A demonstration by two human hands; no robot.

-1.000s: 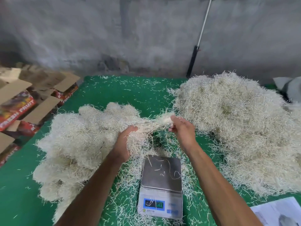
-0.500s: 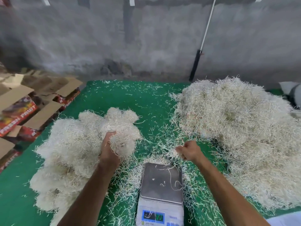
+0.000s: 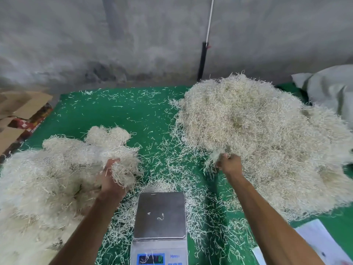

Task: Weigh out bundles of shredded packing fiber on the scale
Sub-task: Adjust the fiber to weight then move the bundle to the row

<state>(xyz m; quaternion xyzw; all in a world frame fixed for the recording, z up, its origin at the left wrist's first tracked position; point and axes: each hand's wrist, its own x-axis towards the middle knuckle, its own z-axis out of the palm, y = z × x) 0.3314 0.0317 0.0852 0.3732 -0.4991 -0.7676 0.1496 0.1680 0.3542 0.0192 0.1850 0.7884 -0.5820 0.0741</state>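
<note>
A small digital scale (image 3: 160,215) with a bare steel platform sits at the near middle of the green table; only a few stray strands lie on it. My left hand (image 3: 110,180) grips a bundle of pale shredded fiber (image 3: 124,165) at the edge of the left pile (image 3: 47,178). My right hand (image 3: 230,163) pinches a small tuft of fiber (image 3: 214,157) at the near edge of the large right pile (image 3: 267,134). Both hands are beyond the scale, one to each side.
Loose strands litter the green table surface (image 3: 124,115). Open cardboard boxes (image 3: 21,109) stand off the left edge. A grey sack (image 3: 328,88) lies at the far right, white paper (image 3: 321,243) at the near right. A concrete wall with a white-handled pole (image 3: 205,48) stands behind.
My hands have separated: the left carried its bundle onto the left pile, the right moved right to the big pile and took a tuft. The camera view shifted.
</note>
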